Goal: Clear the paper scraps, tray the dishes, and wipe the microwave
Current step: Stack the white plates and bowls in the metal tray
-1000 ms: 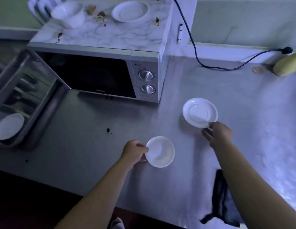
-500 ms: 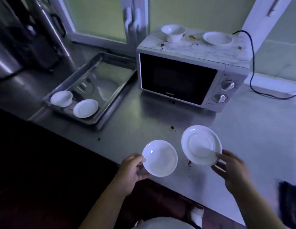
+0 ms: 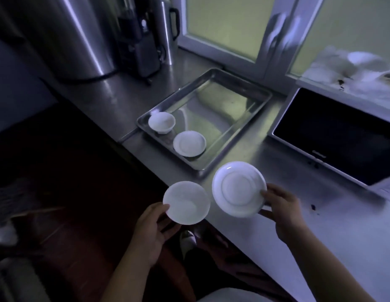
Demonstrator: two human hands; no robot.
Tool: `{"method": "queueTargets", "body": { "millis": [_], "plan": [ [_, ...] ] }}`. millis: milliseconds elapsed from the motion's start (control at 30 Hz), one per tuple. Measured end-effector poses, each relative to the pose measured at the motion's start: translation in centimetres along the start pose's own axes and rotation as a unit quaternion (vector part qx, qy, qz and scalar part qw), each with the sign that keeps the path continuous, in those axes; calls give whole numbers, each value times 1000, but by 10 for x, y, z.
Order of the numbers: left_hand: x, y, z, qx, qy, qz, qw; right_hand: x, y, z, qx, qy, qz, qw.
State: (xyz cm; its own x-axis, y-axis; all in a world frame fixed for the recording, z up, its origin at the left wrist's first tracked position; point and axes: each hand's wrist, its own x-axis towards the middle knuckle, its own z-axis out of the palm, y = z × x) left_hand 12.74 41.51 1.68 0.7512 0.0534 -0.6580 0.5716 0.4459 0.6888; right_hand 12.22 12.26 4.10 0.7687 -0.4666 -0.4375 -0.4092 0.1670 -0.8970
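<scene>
As tray [image 3: 222, 105] holds cup [image 3: 161, 122], saucer [image 3: 189, 143] beside it

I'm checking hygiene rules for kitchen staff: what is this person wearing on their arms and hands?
Nothing that shows. The left forearm and right forearm are bare, no sleeve or cuff in frame. The left hand and right hand have no gloves; no watch, bracelet or ring is visible, though the light is dim.

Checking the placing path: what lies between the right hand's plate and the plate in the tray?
Head view: only the tray's near rim and a strip of bare counter.
</scene>
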Motion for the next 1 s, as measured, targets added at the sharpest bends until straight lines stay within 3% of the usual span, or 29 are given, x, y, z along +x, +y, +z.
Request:
{"method": "queueTargets", "body": {
  "millis": [167, 333, 467, 767, 900, 1000],
  "plan": [
    [56, 79, -22, 16, 64, 37, 997, 83, -29, 95, -45, -5, -48, 998],
    [100, 152, -26, 57, 88, 49, 993, 179, -47, 171, -226, -4, -135, 965],
    [130, 186, -21, 68, 92, 53, 992, 236, -43, 210, -345, -25, -66, 936],
    [201, 237, -13, 117, 32, 33, 992, 265, -36, 254, -490, -41, -49, 869],
    [251, 262, -11, 162, -26, 27, 986, 256, -30, 272, -551, -46, -10, 833],
    [296, 283, -5, 216, -84, 22, 973, 246, -28, 284, -556, -21, 26, 830]
  ]
}}
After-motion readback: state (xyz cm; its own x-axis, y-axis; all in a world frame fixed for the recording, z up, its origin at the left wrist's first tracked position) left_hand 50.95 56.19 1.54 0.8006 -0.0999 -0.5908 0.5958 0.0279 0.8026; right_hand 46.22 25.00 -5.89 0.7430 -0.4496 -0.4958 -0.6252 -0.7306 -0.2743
